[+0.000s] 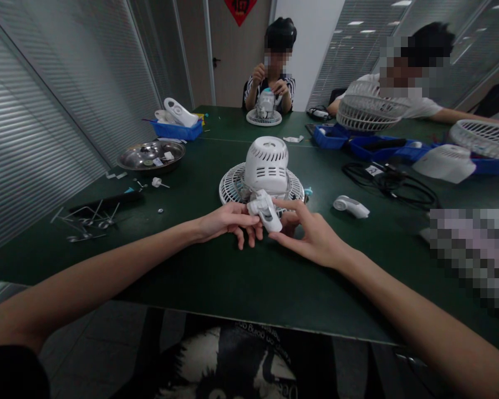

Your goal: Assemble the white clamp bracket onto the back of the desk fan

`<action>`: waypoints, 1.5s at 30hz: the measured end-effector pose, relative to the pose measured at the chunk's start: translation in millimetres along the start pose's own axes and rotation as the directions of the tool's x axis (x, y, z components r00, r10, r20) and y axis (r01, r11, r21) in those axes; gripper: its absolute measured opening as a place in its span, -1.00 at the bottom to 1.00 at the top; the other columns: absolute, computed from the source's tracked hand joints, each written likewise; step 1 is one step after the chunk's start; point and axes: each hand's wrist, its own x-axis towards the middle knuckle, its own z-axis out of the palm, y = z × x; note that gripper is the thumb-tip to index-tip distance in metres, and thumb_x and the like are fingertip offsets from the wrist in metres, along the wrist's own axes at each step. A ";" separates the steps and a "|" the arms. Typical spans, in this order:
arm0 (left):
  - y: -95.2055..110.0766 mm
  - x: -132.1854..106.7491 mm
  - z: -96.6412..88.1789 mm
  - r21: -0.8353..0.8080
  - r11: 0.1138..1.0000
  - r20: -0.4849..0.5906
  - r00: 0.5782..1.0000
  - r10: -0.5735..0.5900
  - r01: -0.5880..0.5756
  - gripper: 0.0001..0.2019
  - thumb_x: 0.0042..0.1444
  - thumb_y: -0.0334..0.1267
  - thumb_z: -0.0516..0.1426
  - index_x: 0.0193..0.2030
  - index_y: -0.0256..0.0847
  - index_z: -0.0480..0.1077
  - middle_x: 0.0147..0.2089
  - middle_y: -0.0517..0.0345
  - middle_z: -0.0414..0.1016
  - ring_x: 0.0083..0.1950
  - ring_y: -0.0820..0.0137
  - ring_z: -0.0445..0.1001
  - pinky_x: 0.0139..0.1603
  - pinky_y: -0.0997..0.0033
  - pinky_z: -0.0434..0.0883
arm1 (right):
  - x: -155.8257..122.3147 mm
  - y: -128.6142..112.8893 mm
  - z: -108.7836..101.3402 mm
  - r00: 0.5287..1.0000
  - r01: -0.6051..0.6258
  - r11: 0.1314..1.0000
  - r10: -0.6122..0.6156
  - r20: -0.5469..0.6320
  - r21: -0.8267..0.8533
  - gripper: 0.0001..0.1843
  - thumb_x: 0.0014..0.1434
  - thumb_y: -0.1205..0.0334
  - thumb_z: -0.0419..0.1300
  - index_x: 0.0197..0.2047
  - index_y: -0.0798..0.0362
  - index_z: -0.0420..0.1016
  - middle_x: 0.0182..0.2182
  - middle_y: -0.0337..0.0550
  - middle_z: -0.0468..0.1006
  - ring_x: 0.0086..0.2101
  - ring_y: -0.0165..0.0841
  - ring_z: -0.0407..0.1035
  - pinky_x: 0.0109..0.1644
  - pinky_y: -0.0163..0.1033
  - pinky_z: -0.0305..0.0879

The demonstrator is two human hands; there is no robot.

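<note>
Between my two hands is a small white plastic fan part point(270, 217), jointed in look, held just in front of a partly built fan. My left hand point(232, 220) grips its left end between thumb and fingers. On the other side, my right hand point(310, 230) has thumb and forefinger around it. Behind them the white motor housing point(266, 160) rests on a round fan grille point(230, 185), which lies flat on the table. A similar loose white part point(351, 206) lies to the right of my right hand.
On the green table point(208, 282), a steel bowl point(128, 160) of small parts, bent metal pieces point(93, 216) and a blue bin point(177, 131) are at left. Black cables point(393, 183), blue trays point(332, 138) and grilles point(368, 108) lie right. Two people sit beyond, one handling another fan point(266, 105).
</note>
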 end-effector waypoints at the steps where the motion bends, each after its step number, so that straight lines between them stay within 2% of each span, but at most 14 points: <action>1: 0.2 0.0 0.0 0.001 1.000 -0.005 1.000 -0.003 0.003 -0.74 0.15 -0.17 0.14 -0.22 -0.40 0.37 -0.30 -0.04 0.49 -0.36 0.36 0.52 -0.51 0.49 0.45 | -0.1 0.0 -0.1 1.000 0.000 1.000 0.000 0.000 0.001 -0.40 0.21 0.02 0.14 0.21 0.00 0.02 -0.43 -0.30 0.49 -0.48 -0.44 0.37 -0.40 -0.34 0.23; 4: 0.9 0.1 -0.1 0.012 1.000 0.007 1.000 -0.021 0.021 -0.67 0.19 -0.07 0.08 -0.23 -0.39 0.37 -0.31 -0.05 0.50 -0.37 0.35 0.52 -0.51 0.47 0.45 | -0.6 -0.1 -0.4 1.000 -0.005 1.000 0.005 0.007 -0.002 -0.40 0.21 0.02 0.14 0.22 0.01 0.02 -0.42 -0.29 0.49 -0.48 -0.43 0.37 -0.40 -0.34 0.23; 9: 0.9 0.5 0.6 0.050 0.998 0.054 0.997 -0.051 0.049 -0.39 0.22 0.19 -0.15 -0.23 -0.40 0.40 -0.29 -0.12 0.51 -0.36 0.33 0.51 -0.48 0.44 0.44 | -0.6 0.1 -0.1 1.000 -0.008 1.000 0.008 0.010 0.006 -0.39 0.21 0.02 0.14 0.23 0.01 0.01 -0.41 -0.27 0.50 -0.47 -0.43 0.37 -0.42 -0.35 0.22; 13: 0.1 -0.4 1.9 0.023 0.998 0.060 0.996 -0.060 0.058 -0.33 0.25 0.17 -0.29 -0.21 -0.39 0.40 -0.28 -0.12 0.50 -0.34 0.32 0.50 -0.46 0.42 0.42 | -0.5 0.1 -0.2 1.000 -0.008 1.000 0.008 0.014 0.006 -0.39 0.22 0.02 0.14 0.23 0.00 0.01 -0.42 -0.29 0.49 -0.47 -0.44 0.37 -0.39 -0.34 0.23; 22: 1.5 -3.7 2.1 0.013 1.000 0.102 0.995 0.001 -0.003 -0.46 0.26 0.02 -0.19 -0.20 -0.42 0.40 -0.26 -0.14 0.50 -0.33 0.29 0.50 -0.44 0.40 0.42 | -0.7 -0.5 -0.7 1.000 -0.012 1.000 0.012 0.009 0.008 -0.39 0.21 0.03 0.14 0.23 0.01 0.01 -0.41 -0.27 0.49 -0.47 -0.43 0.37 -0.42 -0.36 0.23; 26: 0.1 -1.6 2.8 0.022 1.000 0.051 0.998 -0.021 0.020 -0.40 0.26 0.08 -0.22 -0.23 -0.42 0.41 -0.28 -0.14 0.50 -0.35 0.30 0.50 -0.48 0.41 0.42 | -0.3 -1.0 -0.8 1.000 -0.016 1.000 0.016 0.012 0.015 -0.39 0.21 0.02 0.14 0.22 0.00 0.01 -0.41 -0.27 0.50 -0.46 -0.42 0.37 -0.40 -0.35 0.24; 32: -2.0 2.8 1.8 0.070 0.996 -0.050 0.997 -0.051 0.055 -0.37 0.21 0.21 -0.16 -0.28 -0.39 0.40 -0.33 -0.13 0.53 -0.40 0.31 0.54 -0.52 0.43 0.45 | -0.9 1.2 0.0 1.000 -0.004 1.000 0.004 -0.013 0.016 -0.38 0.19 0.01 0.16 0.21 0.01 0.01 -0.44 -0.29 0.48 -0.49 -0.43 0.35 -0.43 -0.36 0.23; 36: -2.3 3.5 2.1 0.083 0.989 -0.120 0.986 -0.114 0.125 -0.26 0.19 0.28 -0.23 -0.33 -0.43 0.42 -0.48 -0.12 0.52 -0.55 0.35 0.51 -0.60 0.45 0.42 | -0.8 1.1 1.2 1.000 -0.009 1.000 0.010 -0.015 0.016 -0.36 0.18 -0.01 0.17 0.22 -0.02 0.00 -0.46 -0.32 0.45 -0.50 -0.45 0.33 -0.45 -0.37 0.22; 40: -1.5 3.5 3.1 0.059 0.987 -0.192 0.972 -0.138 0.151 -0.31 0.20 0.25 -0.17 -0.36 -0.43 0.40 -0.54 -0.09 0.51 -0.63 0.38 0.46 -0.69 0.49 0.37 | 0.0 -0.5 1.0 1.000 -0.001 1.000 0.001 0.011 -0.012 -0.35 0.19 -0.01 0.16 0.24 -0.05 -0.01 -0.43 -0.31 0.46 -0.49 -0.45 0.34 -0.45 -0.38 0.23; 45: -1.9 3.4 4.2 0.067 0.990 -0.189 0.976 -0.112 0.127 -0.33 0.21 0.23 -0.15 -0.34 -0.43 0.40 -0.54 -0.08 0.51 -0.65 0.40 0.45 -0.71 0.52 0.36 | -0.3 -0.5 0.5 1.000 0.009 1.000 -0.009 0.024 -0.021 -0.35 0.20 -0.01 0.16 0.25 -0.03 -0.01 -0.42 -0.30 0.46 -0.49 -0.45 0.34 -0.43 -0.38 0.25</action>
